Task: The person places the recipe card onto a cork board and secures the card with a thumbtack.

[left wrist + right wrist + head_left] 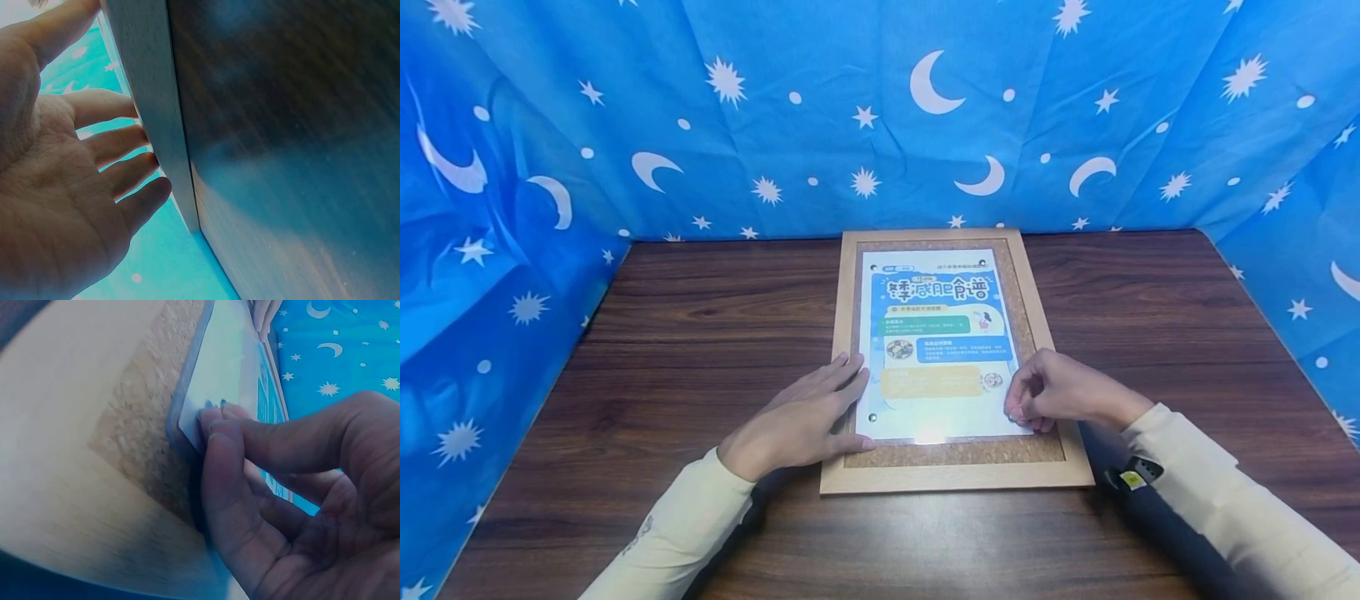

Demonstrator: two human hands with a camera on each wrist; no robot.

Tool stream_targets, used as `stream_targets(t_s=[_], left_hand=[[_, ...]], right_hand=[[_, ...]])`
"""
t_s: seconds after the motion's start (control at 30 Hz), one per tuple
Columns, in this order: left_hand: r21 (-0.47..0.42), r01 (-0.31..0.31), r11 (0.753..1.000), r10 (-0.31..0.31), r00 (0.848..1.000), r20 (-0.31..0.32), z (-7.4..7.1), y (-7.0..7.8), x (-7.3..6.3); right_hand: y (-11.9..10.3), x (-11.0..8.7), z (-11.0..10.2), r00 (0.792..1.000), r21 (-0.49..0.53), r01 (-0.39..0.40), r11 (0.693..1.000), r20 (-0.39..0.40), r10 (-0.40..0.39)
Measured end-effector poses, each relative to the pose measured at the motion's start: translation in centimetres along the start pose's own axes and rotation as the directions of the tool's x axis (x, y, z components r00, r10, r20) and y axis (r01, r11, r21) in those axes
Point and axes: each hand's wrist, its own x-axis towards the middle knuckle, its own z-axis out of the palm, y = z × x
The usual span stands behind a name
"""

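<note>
A laminated poster (898,421) with a blue heading and coloured text boxes lies on a wood-framed cork board (955,479). Silver thumbtacks show at its upper left (873,267), upper right (982,262) and lower left corners. My left hand (801,421) rests along the board's left side, thumb over the lower left of the frame and fingers extended; the left wrist view shows the fingertips at the frame's edge. At the poster's lower right corner my right hand (1060,387) pinches a small thumbtack, mostly hidden between thumb and fingertips (225,434).
The board lies flat on a dark wood-grain table (715,333), its far edge near a blue cloth backdrop (820,142) with white moons and stars. That cloth also hangs along both sides. A dark wrist device (1142,473) sits below my right sleeve.
</note>
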Motion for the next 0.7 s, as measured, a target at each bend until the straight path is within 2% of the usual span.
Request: stream_targets(t_s=[0.27, 0.47, 0.57, 0.7], left_hand=[[0.01, -0.011, 1.0, 0.011, 1.0, -0.003, -0.01, 0.13, -0.11], [0.01, -0.012, 1.0, 0.013, 1.0, -0.004, -0.01, 0.17, -0.12], [0.012, -0.01, 1.0, 0.01, 1.0, -0.002, 0.0, 0.15, -0.13], [0.014, -0.006, 1.0, 0.006, 1.0, 0.002, 0.0, 0.17, -0.17]], right_hand=[[-0.37, 0.35, -0.3, 1.0, -0.092, -0.02, 0.996, 0.01, 0.021], [-0.77, 0.71, -0.15, 0.998, -0.187, -0.057, 0.981, -0.003, 0.057], [-0.85, 0.79, 0.06, 0.998, -0.209, -0.066, 0.976, -0.007, 0.066], [-0.83, 0.6, 0.09, 0.999, -0.206, -0.04, 0.978, -0.001, 0.04]])
